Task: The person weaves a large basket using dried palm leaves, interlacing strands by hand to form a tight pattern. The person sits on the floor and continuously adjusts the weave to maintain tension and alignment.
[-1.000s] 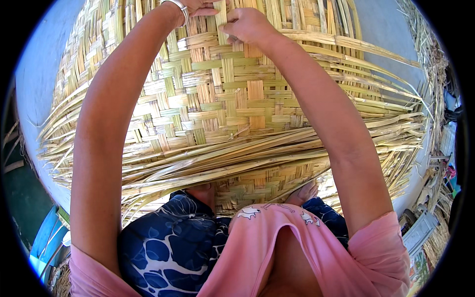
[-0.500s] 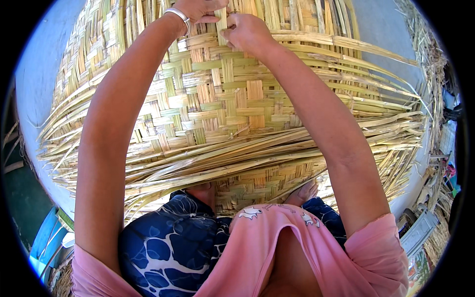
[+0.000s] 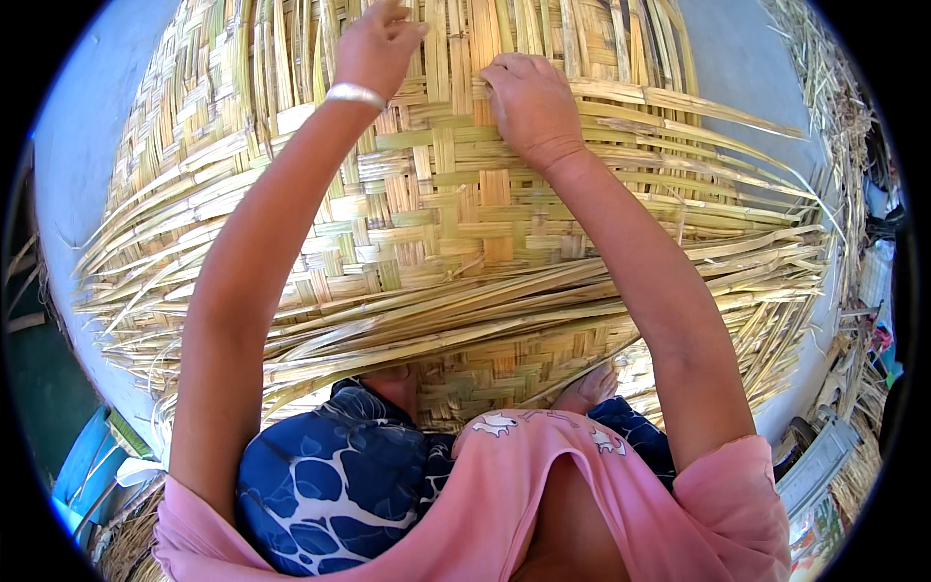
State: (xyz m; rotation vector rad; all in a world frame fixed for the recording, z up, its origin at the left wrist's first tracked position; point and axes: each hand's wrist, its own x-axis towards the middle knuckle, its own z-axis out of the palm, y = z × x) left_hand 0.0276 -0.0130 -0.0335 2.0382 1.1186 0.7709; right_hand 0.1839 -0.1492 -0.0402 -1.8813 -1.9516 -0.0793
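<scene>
A half-woven mat of pale yellow-green split strips, bamboo or cane by their look, lies spread before me. At its far part my right hand is curled down, fingers pinched on an upright strip at the weave's edge. To its left, my left hand, with a silver bangle on the wrist, hovers over the upright strips; thumb and fingers are apart and hold nothing I can see. Loose strip ends fan out on both sides of the weave.
A thick bundle of loose strips lies across the mat nearer me. My feet rest at the mat's near part. Grey floor borders it. Straw heaps along the right; blue plastic items stand at lower left.
My hands, close together before, have moved apart. The left has lifted off the strips and opened; the right has shifted a little right and nearer me.
</scene>
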